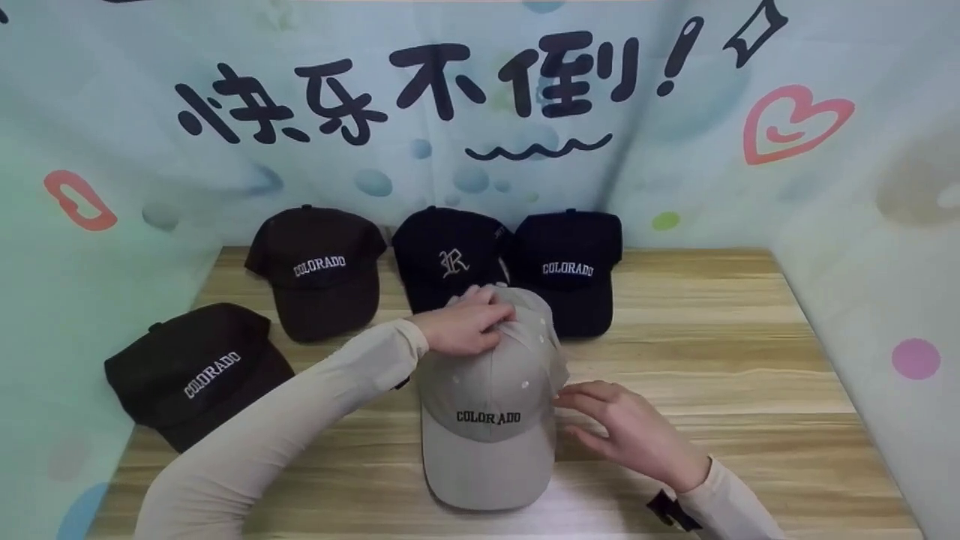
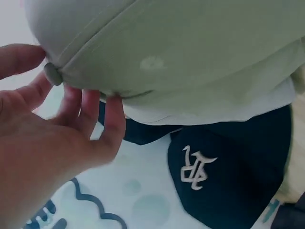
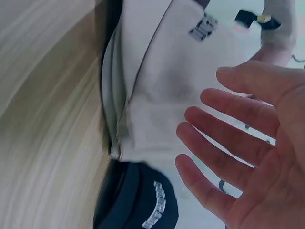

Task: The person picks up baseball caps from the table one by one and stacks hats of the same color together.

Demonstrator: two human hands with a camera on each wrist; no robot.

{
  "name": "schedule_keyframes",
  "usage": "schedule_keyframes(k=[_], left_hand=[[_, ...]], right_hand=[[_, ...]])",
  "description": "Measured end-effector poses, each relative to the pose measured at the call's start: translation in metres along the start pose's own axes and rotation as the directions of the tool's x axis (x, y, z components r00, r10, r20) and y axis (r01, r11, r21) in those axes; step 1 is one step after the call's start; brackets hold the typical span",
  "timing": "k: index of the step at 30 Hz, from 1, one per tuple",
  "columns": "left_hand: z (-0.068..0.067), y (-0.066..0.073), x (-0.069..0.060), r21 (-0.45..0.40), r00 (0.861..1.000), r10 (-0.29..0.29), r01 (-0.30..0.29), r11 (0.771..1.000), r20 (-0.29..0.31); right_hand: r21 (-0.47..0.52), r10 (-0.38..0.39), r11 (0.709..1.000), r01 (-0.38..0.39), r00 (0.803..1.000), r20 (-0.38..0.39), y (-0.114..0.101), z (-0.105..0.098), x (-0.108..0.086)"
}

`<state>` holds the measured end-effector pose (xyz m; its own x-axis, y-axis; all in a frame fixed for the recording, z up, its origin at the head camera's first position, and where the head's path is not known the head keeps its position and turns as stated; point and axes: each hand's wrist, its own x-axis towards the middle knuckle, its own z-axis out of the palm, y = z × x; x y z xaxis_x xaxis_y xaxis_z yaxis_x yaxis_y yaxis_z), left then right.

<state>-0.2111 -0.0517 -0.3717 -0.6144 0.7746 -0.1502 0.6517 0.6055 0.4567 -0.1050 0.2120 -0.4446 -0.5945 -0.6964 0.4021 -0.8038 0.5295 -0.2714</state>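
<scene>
The head view is kinda dim and flatly lit, with a brighter, glary patch thrown on the surface (image 1: 600,499) just beside the pale cap (image 1: 487,386). Detail in the dark caps (image 1: 566,300) is mostly swallowed. Wrist views are pretty soft; in the right one, lettering (image 3: 204,27) is smeared.

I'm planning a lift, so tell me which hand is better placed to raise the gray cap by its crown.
Probably the left hand: it holds the gray cap at the top of the crown, by the button. The right hand is lower, at the cap's side, its fingers spread.
</scene>
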Motion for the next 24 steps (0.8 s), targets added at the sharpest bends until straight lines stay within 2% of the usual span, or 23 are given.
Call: schedule_keyframes(k=[3, 8, 12, 17, 21, 24], left_hand=[[0.003, -0.004, -0.001, -0.019, 0.999, -0.039, 0.038, 0.999, -0.027], [0.001, -0.01, -0.011, -0.067, 0.999, -0.038, 0.035, 0.997, -0.039], [-0.006, -0.023, -0.03, -0.09, 0.997, -0.028, 0.022, 0.996, -0.069], [-0.018, -0.047, -0.063, -0.112, 0.989, -0.042, 0.026, 0.993, -0.142], [-0.023, -0.062, -0.085, -0.084, 0.977, -0.061, 0.044, 0.995, -0.202], [-0.024, -0.067, -0.093, -0.064, 0.972, -0.055, 0.041, 0.997, -0.23]], right_hand=[[-0.008, 0.008, 1.0, -0.008, 1.0, -0.024, -0.005, 0.003, 0.007], [-0.03, 0.036, 0.999, -0.037, 0.998, -0.048, -0.011, 0.008, 0.017], [-0.032, 0.049, 0.998, -0.051, 0.997, -0.06, -0.011, 0.01, 0.02], [-0.032, 0.047, 0.998, -0.05, 0.997, -0.068, -0.014, 0.013, 0.032], [-0.049, 0.043, 0.998, -0.044, 0.999, -0.024, -0.019, 0.021, 0.049], [-0.078, 0.04, 0.996, -0.038, 0.999, 0.022, -0.022, 0.031, 0.058]])
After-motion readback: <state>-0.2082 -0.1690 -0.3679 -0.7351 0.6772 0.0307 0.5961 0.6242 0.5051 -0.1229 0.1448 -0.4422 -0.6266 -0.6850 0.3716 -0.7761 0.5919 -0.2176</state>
